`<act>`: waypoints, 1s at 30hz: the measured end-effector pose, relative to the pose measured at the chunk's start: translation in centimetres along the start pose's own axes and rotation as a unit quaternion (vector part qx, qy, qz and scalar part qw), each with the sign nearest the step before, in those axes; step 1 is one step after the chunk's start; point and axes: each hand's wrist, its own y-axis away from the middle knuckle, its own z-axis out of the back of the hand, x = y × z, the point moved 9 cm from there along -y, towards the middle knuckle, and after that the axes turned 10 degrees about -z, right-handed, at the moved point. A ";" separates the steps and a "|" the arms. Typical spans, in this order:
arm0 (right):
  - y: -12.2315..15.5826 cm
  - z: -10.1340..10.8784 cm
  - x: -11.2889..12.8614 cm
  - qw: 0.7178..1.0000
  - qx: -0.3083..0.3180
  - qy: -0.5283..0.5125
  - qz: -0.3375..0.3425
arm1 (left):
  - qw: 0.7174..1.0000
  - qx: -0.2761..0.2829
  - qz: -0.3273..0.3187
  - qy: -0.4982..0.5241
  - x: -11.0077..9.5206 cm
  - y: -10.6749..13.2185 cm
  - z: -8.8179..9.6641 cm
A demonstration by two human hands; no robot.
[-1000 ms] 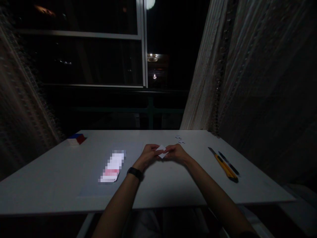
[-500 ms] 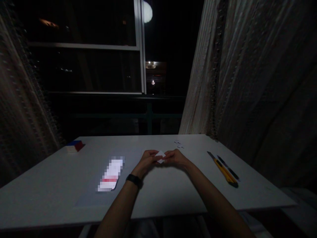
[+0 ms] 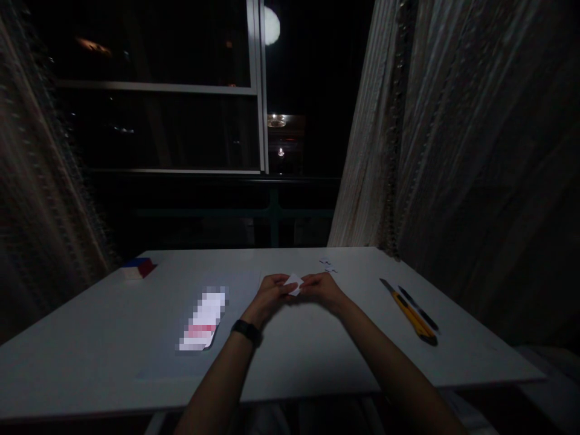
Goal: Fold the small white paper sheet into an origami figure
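Observation:
Between my two hands, just above the white table (image 3: pixel 317 356), is a small white piece of paper (image 3: pixel 294 283) turned corner-up like a diamond. My left hand (image 3: pixel 273 292) pinches its left side, the thumb lying across its face. At its right edge, the fingers of my right hand (image 3: pixel 322 286) close on it. Any folds in the paper are too small to make out. A little beyond my right hand lie small white slips with dark marks (image 3: pixel 328 266). A dark band (image 3: pixel 246 330) circles my left wrist.
Left of my arm a lit phone (image 3: pixel 203 320) rests on a pale sheet (image 3: pixel 158 362). A red, blue and white block (image 3: pixel 138 268) sits at the far left. On the right lie a yellow box cutter (image 3: pixel 413 316) and a pen (image 3: pixel 419 309). Curtains (image 3: pixel 362 133) flank the dark window.
Both hands keep hold of the paper in nearly the same place. The paper's tilt and the right fingers have shifted slightly. The whole view has moved a little.

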 end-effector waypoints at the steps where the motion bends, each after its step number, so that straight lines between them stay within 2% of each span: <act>1: 0.0 0.1 0.1 1.000 -0.004 -0.003 0.002 | 1.000 0.001 -0.001 0.002 0.0 0.0 0.0; 6: 0.1 0.2 0.2 1.000 -0.028 0.007 0.002 | 1.000 -0.002 -0.002 0.006 0.0 0.0 0.0; 15: -0.1 0.8 0.3 0.995 -0.090 0.036 0.016 | 0.998 -0.040 -0.035 -0.034 -0.7 0.2 0.4; 21: -0.2 1.1 0.2 0.993 -0.113 0.020 0.012 | 0.998 -0.004 -0.054 -0.044 -0.8 -0.3 -0.1; 24: -0.3 1.2 0.4 0.993 -0.118 0.018 0.018 | 0.997 -0.004 -0.063 -0.044 -1.0 -0.2 -0.2; 30: -0.3 2.5 0.3 0.983 -0.182 0.021 0.022 | 0.992 0.010 -0.121 -0.017 -1.7 -0.1 -0.6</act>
